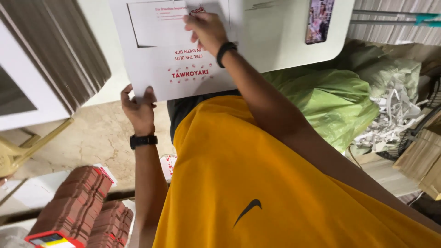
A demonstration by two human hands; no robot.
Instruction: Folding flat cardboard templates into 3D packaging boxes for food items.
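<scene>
Head view: our left hand [138, 108] pinches the near edge of a flat white carton blank [183, 59] on the white tabletop [285, 41]. Our right hand [206, 30] presses half-curled fingers on its far part.

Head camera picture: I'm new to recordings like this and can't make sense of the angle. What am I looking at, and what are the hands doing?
There is one picture, taken by a camera worn on a person's head, looking down over their yellow shirt. No machine is involved; both bare hands belong to that person. A flat white cardboard sheet with red print, seemingly an unfolded box, lies on a white table. The left hand grips the sheet's near edge, while the right hand presses on its far part. A phone also lies on the table. Beside it are a green bag and paper shreds; stacks of red-edged cards sit lower left.
</scene>
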